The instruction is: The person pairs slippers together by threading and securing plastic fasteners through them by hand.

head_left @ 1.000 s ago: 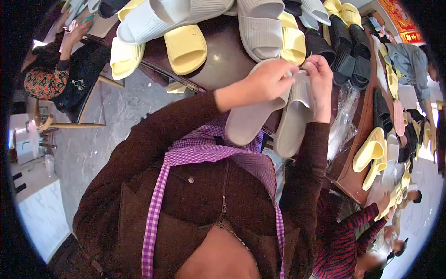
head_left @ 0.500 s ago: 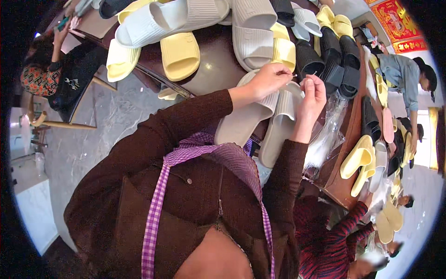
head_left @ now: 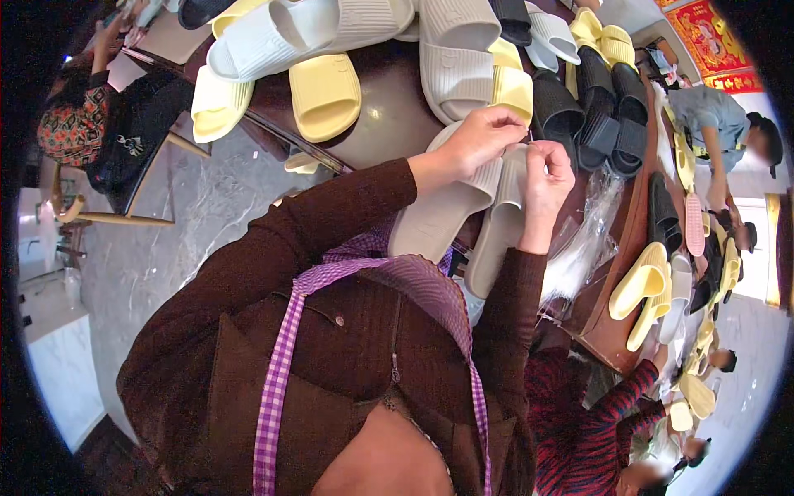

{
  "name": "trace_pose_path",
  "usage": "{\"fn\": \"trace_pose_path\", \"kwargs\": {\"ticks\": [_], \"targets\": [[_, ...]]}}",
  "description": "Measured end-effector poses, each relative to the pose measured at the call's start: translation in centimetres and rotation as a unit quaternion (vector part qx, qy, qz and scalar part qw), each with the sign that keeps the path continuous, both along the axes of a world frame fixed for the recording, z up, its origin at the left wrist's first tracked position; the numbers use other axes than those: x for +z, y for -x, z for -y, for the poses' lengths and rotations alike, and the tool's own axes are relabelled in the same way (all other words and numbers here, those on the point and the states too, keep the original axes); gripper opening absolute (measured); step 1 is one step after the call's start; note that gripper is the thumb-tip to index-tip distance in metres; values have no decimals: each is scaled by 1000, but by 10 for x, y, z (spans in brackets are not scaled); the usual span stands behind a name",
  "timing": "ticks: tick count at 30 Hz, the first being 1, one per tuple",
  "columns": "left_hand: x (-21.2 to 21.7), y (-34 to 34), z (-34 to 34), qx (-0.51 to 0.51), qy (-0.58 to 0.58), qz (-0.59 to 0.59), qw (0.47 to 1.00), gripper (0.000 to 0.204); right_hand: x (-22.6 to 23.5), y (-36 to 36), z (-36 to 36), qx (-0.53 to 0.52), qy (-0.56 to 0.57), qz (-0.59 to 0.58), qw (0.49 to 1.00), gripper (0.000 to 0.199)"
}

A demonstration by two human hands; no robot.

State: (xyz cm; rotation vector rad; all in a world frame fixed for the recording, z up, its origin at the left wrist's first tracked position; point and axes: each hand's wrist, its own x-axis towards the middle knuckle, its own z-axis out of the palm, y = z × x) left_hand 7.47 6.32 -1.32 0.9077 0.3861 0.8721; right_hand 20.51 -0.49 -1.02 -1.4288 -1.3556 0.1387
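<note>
Both of my hands are raised above a pair of grey slide slippers at the table's near edge. My left hand [head_left: 481, 142] has thumb and fingers closed in a pinch on a thin white strand [head_left: 528, 134]. Close to its fingertips, my right hand [head_left: 548, 175] is pinched too, at the strand's other side; the strand is too fine to name its kind. Below my left hand lies one grey slipper [head_left: 442, 211], with the second grey slipper [head_left: 496, 236] beside it, partly hidden by my right hand and sleeve.
Grey slippers [head_left: 459, 62], a yellow slipper [head_left: 325, 97] and black slippers [head_left: 610, 116] crowd the dark table [head_left: 397, 124]. Clear plastic wrap [head_left: 579, 256] lies right of my hands. Several people work along the right, one in a striped sleeve [head_left: 616, 405]. Another person sits at the left.
My two hands have come together, and the gap between their fingertips has narrowed. My right fingers have moved left and slightly down. At the right, a co-worker's yellow slippers have shifted.
</note>
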Motion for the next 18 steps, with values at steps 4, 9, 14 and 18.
{"fn": "trace_pose_path", "kwargs": {"ticks": [4,9,14,18], "targets": [[1,2,-1,-17,5,-7,1000,10,5,5,-1,-21,-4,46,999,2],[-1,3,-1,-22,20,10,1000,9,7,8,0,-36,5,40,999,2],[-3,2,-2,-22,19,1,1000,8,3,5,-2,-36,2,48,998,3],[-5,2,-3,-22,28,1,999,8,3,5,-3,-27,-4,52,998,3]]}}
